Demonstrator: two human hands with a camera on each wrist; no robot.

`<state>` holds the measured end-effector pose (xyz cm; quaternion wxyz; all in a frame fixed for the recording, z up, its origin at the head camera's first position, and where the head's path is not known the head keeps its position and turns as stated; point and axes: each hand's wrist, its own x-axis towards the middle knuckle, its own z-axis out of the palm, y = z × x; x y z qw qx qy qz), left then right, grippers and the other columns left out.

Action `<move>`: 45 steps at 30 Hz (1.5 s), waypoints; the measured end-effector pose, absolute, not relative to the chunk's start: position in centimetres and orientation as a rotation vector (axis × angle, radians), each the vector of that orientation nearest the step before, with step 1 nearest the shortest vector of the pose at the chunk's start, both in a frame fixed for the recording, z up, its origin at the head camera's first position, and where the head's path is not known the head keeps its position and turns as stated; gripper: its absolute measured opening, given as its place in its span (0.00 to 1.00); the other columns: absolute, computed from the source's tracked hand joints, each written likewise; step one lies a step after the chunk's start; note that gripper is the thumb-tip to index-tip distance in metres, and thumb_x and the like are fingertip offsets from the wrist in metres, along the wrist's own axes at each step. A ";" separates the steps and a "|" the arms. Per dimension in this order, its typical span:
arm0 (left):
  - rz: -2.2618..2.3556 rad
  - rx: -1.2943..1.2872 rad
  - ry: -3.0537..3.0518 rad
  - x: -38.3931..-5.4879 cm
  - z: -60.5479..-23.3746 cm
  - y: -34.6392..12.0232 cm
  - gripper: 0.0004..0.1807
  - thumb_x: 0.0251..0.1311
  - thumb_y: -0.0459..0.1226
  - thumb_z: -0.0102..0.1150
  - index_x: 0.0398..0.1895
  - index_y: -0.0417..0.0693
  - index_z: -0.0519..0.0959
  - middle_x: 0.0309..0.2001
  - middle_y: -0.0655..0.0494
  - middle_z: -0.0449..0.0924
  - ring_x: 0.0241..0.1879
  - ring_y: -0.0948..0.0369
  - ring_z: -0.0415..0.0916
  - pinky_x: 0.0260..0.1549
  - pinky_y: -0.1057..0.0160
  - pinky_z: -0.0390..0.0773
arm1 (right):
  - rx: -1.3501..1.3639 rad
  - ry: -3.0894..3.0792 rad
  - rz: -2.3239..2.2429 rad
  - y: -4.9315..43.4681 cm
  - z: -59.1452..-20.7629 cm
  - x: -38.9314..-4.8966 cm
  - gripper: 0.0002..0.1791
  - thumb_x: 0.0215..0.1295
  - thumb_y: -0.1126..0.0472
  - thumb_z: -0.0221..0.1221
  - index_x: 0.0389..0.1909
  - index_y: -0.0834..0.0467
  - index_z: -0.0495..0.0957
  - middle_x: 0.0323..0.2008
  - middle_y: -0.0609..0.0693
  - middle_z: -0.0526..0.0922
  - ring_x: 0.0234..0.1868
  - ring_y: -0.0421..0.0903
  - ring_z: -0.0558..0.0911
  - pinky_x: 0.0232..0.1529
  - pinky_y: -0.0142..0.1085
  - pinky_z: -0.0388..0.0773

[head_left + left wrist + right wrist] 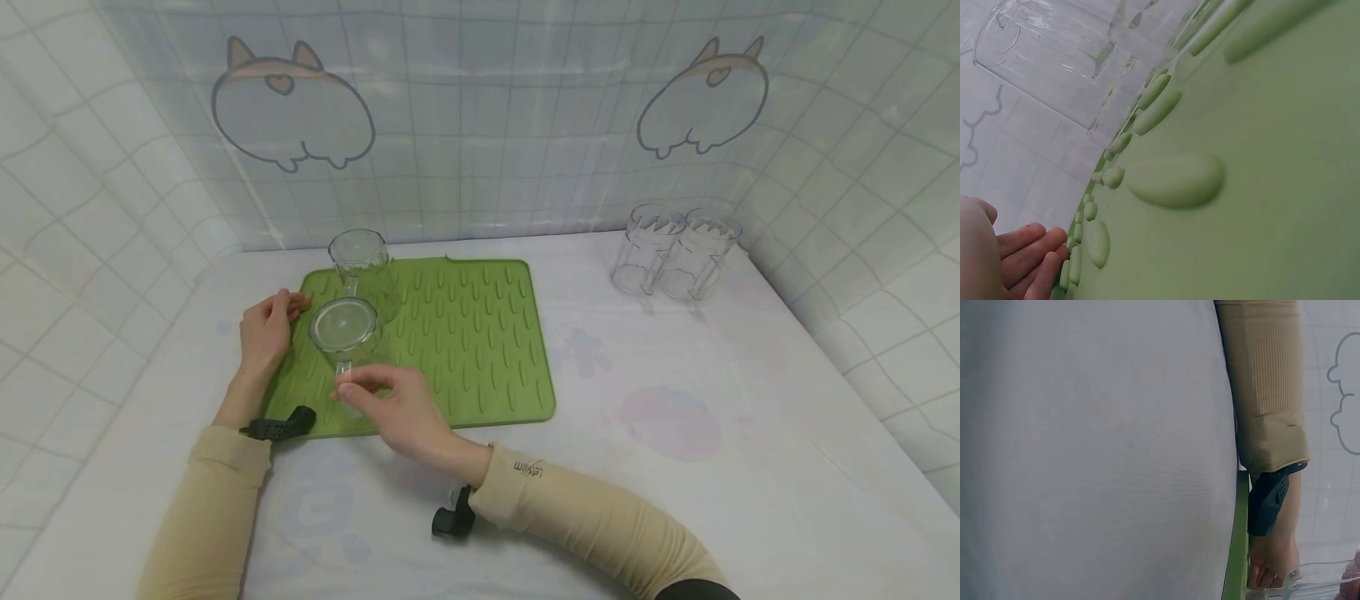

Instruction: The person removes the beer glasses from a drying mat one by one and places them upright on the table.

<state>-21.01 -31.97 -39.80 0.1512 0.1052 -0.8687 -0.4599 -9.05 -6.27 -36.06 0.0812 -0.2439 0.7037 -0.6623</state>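
A clear glass mug (345,327) is upside down at the near left of a green drying mat (480,350). My right hand (401,408) pinches its handle between thumb and fingers. Just behind it, another clear glass mug (360,250) also stands upside down on the mat. At the mat's left edge rests my left hand (266,329), its fingers loosely bent and holding nothing. In the left wrist view those fingers (1035,250) lie beside the mat's raised ribs. Only part of the gripped mug (1313,581) shows in the right wrist view.
Two clear glass mugs (648,250) with handles stand side by side at the back right of the white-covered table (600,500). Tile-patterned sheets (495,125) with cartoon animals enclose the back and sides. Dark wrist devices (453,517) hang below the sleeves.
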 end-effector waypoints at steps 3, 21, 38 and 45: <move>-1.331 0.298 -2.496 -21.0 -39.8 -32.0 0.35 0.70 0.58 0.30 0.53 0.40 0.77 0.53 0.44 0.78 0.55 0.56 0.74 0.52 0.72 0.75 | -0.733 2.102 -1.983 -6.2 -36.1 -9.0 0.09 0.67 0.51 0.55 0.43 0.45 0.82 0.34 0.37 0.85 0.38 0.32 0.79 0.35 0.26 0.76; -1.311 0.312 -2.505 -21.0 -39.8 -32.0 0.38 0.68 0.61 0.28 0.54 0.41 0.77 0.53 0.44 0.78 0.55 0.56 0.74 0.53 0.70 0.75 | -0.751 2.099 -1.987 -6.2 -35.6 -8.4 0.08 0.67 0.53 0.56 0.42 0.47 0.82 0.35 0.40 0.85 0.37 0.32 0.79 0.35 0.25 0.75; -1.339 0.308 -2.506 -21.0 -39.7 -32.2 0.35 0.70 0.58 0.29 0.54 0.41 0.77 0.54 0.44 0.78 0.53 0.60 0.75 0.53 0.69 0.75 | -0.767 2.078 -2.063 -5.4 -34.6 -8.4 0.09 0.67 0.54 0.56 0.42 0.49 0.82 0.35 0.41 0.85 0.38 0.34 0.79 0.40 0.28 0.78; -1.353 0.295 -2.501 -21.1 -39.9 -32.2 0.35 0.70 0.58 0.30 0.54 0.40 0.76 0.54 0.44 0.78 0.55 0.56 0.74 0.55 0.67 0.74 | -0.705 2.096 -2.069 -4.5 -34.6 -8.9 0.09 0.66 0.54 0.57 0.42 0.49 0.82 0.35 0.41 0.86 0.39 0.34 0.80 0.42 0.29 0.79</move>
